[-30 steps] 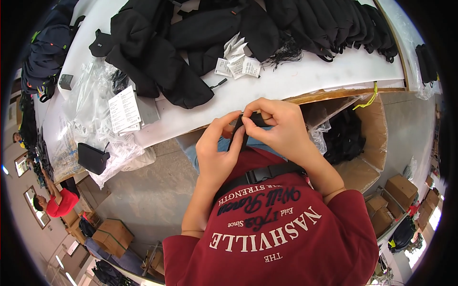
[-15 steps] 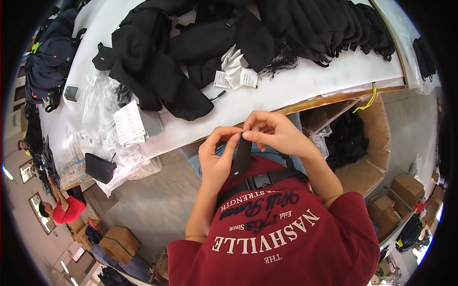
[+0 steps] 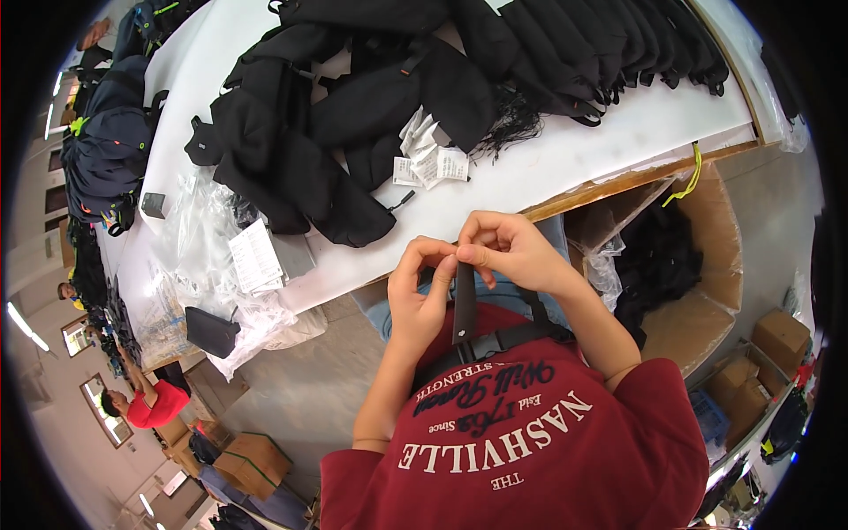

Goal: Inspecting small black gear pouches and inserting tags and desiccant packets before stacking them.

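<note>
Between my two hands, in front of the table edge, hangs a flat black strip [image 3: 464, 305] with a small white mark near its lower end. My left hand [image 3: 420, 287] pinches the top of it between thumb and forefinger. Right beside it, my right hand [image 3: 505, 250] has thumb and forefinger closed at the same upper end, the tips of both hands nearly touching. What exactly lies between the right fingertips is too small to see. Behind the strip, a black strap with a buckle [image 3: 499, 338] runs across my waist.
Black bags [image 3: 353, 115] cover the table [image 3: 618, 146], with white paper labels [image 3: 431, 159] among them. Clear plastic bags [image 3: 199, 238], a label sheet [image 3: 256, 256] and a black pouch [image 3: 212, 331] lie left. An open carton [image 3: 707, 291] stands below right. A person in red [image 3: 155, 406] works far left.
The black strip now hangs straighter and shows more of its length below my fingers. My view has shifted slightly, and both hands stay together at its upper end.
</note>
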The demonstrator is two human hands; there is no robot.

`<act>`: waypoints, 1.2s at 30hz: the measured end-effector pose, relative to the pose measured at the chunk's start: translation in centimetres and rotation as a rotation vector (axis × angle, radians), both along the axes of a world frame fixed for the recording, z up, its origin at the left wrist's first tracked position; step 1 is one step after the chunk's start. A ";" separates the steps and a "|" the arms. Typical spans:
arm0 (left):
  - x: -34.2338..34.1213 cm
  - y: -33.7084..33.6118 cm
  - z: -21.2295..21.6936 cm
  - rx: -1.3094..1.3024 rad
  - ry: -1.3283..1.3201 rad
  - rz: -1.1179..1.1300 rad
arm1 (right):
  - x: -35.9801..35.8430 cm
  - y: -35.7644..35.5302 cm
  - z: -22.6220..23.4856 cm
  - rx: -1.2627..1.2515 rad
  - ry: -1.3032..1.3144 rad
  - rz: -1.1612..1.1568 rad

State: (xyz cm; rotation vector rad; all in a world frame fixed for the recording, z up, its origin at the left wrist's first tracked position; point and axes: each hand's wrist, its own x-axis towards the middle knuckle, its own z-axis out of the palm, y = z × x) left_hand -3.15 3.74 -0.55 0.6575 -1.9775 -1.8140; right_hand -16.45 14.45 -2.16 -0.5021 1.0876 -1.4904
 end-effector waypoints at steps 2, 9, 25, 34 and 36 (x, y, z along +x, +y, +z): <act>-0.2 0.0 0.0 -0.049 -0.008 -0.017 | 0.1 -0.1 -0.1 -0.070 -0.013 -0.009; -6.0 -3.4 -0.9 -0.275 0.057 -0.014 | -2.0 1.3 0.4 0.001 -0.127 -0.113; -10.8 -9.9 1.0 -0.790 0.088 -0.004 | -2.2 2.7 1.8 0.141 0.075 -0.077; 1.0 -5.1 1.5 -0.765 -0.184 0.302 | 0.5 -3.6 2.8 0.141 0.762 -0.125; 1.8 -4.4 1.2 -0.685 -0.203 0.321 | 1.2 -4.3 2.9 0.157 0.874 -0.063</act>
